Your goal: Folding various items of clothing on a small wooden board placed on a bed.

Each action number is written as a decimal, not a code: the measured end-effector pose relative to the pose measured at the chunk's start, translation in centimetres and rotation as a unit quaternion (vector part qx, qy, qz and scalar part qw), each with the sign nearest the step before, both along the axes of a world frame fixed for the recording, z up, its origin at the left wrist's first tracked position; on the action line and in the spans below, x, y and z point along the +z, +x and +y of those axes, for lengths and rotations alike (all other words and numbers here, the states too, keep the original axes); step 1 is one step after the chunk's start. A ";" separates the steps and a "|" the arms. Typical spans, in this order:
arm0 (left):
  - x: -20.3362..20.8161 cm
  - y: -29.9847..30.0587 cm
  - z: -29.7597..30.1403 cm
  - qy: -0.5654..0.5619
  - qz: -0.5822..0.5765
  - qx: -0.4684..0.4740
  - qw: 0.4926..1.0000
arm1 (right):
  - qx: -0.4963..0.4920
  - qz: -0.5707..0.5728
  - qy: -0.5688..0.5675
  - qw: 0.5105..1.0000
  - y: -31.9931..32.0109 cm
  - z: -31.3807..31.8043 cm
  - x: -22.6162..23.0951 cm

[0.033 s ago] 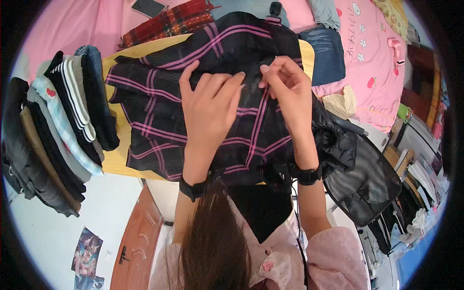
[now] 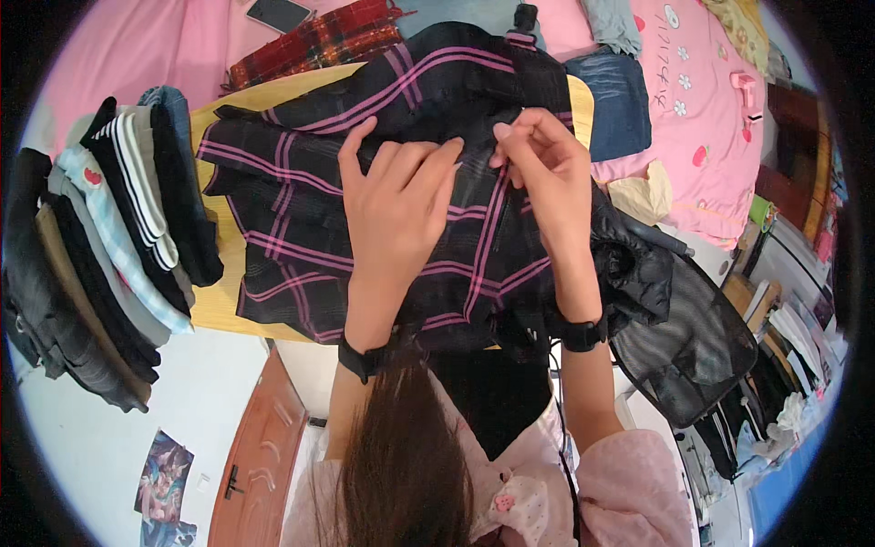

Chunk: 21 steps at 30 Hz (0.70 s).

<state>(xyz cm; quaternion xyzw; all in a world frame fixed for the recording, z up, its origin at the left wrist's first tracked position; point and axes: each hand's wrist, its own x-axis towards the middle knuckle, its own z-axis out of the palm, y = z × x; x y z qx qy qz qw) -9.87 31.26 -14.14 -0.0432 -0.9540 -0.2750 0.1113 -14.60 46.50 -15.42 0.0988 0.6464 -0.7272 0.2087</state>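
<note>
A black pleated skirt with pink-purple checks [image 2: 365, 100] lies spread over a light wooden table. On its middle rests my left hand [image 2: 396, 201], back up. Its little finger stands out, while thumb and index come close together over a dark fold, pinching the cloth. My right hand [image 2: 547, 169] is closed in a pinch on the skirt's black fabric just to the right, with a narrow gap between the hands. What exactly lies between the fingertips is too dark to make out. Both wrists wear black bands.
Folded clothes [image 2: 128, 201] stand in a row along the left of the wooden table [image 2: 219, 301]. Beyond it, a pink bed [image 2: 674, 173] holds a red plaid cloth [image 2: 314, 46], a phone [image 2: 280, 13] and folded jeans [image 2: 611, 100]. A black mesh chair [image 2: 684, 337] is at the right.
</note>
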 end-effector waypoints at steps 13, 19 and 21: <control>-1.6 0.3 -0.3 0.045 0.026 -0.010 0.999 | 0.063 0.243 0.222 0.942 0.6 0.0 0.4; -0.6 -0.5 0.3 0.067 0.017 -0.008 0.998 | 0.102 0.369 0.264 0.885 0.3 0.9 0.9; -0.4 -0.8 0.5 0.070 0.008 0.001 0.998 | 0.089 0.294 0.243 0.920 0.3 0.5 1.6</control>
